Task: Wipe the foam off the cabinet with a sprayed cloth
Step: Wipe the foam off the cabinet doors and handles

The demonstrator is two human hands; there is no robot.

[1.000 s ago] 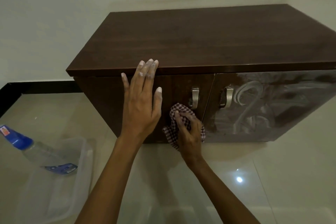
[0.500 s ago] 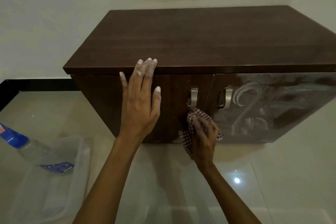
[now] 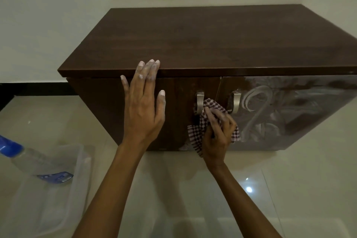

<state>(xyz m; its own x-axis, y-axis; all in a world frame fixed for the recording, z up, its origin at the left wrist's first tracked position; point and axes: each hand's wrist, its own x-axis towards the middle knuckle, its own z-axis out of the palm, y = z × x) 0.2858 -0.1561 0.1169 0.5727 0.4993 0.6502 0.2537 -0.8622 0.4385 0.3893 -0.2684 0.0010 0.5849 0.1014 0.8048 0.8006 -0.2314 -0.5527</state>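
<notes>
**Cloth at the door seam, foam to the right**

The right hand [image 3: 217, 131] clutches a checkered cloth [image 3: 210, 120] against the cabinet [image 3: 193, 40] beside the left door handle [image 3: 199, 102]. Foam smears [image 3: 270, 110] cover the right door, immediately rightward. The left hand [image 3: 144, 106], fingers spread, braces the left door.

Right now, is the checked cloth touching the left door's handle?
Touching. The head view shows the checked cloth, held in the right hand, pressed against the lower part of the left door's handle, with no gap.
</notes>
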